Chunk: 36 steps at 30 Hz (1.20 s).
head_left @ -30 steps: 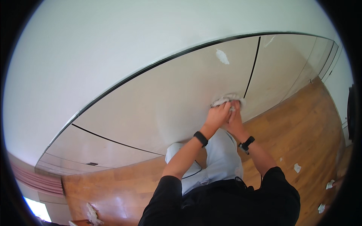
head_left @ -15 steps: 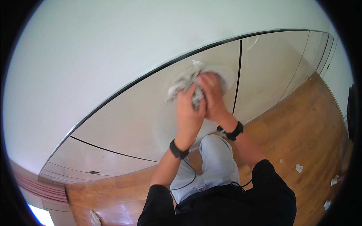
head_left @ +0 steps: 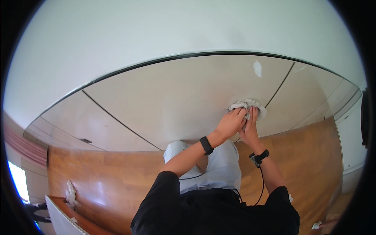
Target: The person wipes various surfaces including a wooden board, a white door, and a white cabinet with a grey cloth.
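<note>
My left hand [head_left: 231, 123] and my right hand [head_left: 249, 127] press together on a crumpled white-grey cloth [head_left: 246, 106] against a beige wall panel [head_left: 176, 98]. Both hands have their fingers closed over the cloth, low on the panel close to a dark vertical seam [head_left: 280, 90]. Each wrist wears a black band, and a thin black cable runs down from the right one. A small white patch [head_left: 257, 69] marks the panel above the cloth.
A black strip [head_left: 156, 62] separates the beige panels from the white wall above. A wooden floor [head_left: 117, 176] lies below, with a crumpled rag [head_left: 71, 194] at the lower left and small white scraps [head_left: 316, 225] at the lower right.
Both hands carried the cloth up and left across the panel, then brought it back down and to the right beside the seam.
</note>
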Available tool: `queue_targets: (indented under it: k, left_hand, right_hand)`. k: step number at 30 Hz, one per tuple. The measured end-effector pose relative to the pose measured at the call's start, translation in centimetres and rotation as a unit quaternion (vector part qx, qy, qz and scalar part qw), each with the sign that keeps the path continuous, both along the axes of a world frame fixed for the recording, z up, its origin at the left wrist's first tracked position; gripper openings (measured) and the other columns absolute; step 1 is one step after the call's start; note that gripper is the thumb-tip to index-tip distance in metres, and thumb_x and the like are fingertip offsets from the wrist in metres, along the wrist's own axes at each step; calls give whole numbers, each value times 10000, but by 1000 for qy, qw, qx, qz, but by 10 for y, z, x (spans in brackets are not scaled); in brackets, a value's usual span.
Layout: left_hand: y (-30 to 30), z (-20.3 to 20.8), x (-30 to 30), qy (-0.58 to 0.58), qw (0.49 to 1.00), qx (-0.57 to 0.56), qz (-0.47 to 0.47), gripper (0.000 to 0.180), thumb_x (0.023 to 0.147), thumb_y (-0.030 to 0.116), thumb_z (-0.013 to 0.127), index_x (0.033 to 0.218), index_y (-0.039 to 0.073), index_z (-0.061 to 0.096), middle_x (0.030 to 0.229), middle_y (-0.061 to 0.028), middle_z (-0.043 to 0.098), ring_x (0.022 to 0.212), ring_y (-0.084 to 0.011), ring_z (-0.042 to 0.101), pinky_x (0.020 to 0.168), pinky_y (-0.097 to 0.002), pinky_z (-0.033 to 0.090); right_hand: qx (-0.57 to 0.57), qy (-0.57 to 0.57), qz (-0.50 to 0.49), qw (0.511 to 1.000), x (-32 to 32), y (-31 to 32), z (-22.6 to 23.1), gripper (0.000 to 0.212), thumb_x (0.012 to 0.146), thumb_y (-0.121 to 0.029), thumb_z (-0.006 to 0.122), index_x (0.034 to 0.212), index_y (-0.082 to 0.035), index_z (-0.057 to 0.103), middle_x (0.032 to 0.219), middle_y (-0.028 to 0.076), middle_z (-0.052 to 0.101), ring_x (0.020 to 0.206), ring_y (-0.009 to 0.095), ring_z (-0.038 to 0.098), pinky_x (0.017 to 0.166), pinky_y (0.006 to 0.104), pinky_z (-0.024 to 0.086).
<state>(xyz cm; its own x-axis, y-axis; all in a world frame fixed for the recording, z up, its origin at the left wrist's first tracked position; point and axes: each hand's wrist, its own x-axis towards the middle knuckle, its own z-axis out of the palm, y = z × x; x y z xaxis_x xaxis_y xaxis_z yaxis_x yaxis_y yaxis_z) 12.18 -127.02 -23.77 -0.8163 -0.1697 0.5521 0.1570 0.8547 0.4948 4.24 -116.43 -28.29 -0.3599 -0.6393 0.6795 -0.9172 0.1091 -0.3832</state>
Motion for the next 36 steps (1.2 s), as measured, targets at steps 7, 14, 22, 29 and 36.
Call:
queue_targets:
  k: [7,14,22,29,36]
  left_hand:
    - [-52,86,79,216,971,-13,100,429,636,-2,618,1043,32,483,894,-145,499,828,-322,496,689,-358,430]
    - [-102,136,161,338,904,-80,248,361,641,3,588,989,9,495,883,-150,509,802,-315,514,680,-346,436]
    - [-129,84,237,234,881,44,410,268,704,72,599,927,-21,484,774,-158,535,713,-249,536,632,-308,433]
    - [-134,-34,262,62,877,183,441,250,721,133,617,851,-13,462,712,-151,532,642,-224,530,586,-317,429]
    - [-118,-82,231,29,872,191,449,215,743,99,583,870,-23,461,746,-193,559,664,-306,564,604,-361,438]
  right_hand:
    - [-115,145,109,977,46,-86,104,717,650,-59,587,1278,12,247,1310,200,251,1201,425,205,986,509,163]
    - [-161,151,184,958,140,-159,172,719,639,-127,620,1280,-89,297,1313,74,303,1194,305,274,958,462,232]
    - [-110,185,243,946,197,-205,119,676,639,-170,636,1257,-143,364,1277,-19,345,1084,160,387,872,319,362]
    - [182,24,395,900,203,-201,-2,622,759,-67,468,1319,-160,213,1293,27,353,1067,195,468,860,299,421]
    - [315,-35,347,883,186,-175,-26,575,786,-72,408,1317,-169,209,1283,52,382,1092,197,466,876,292,414]
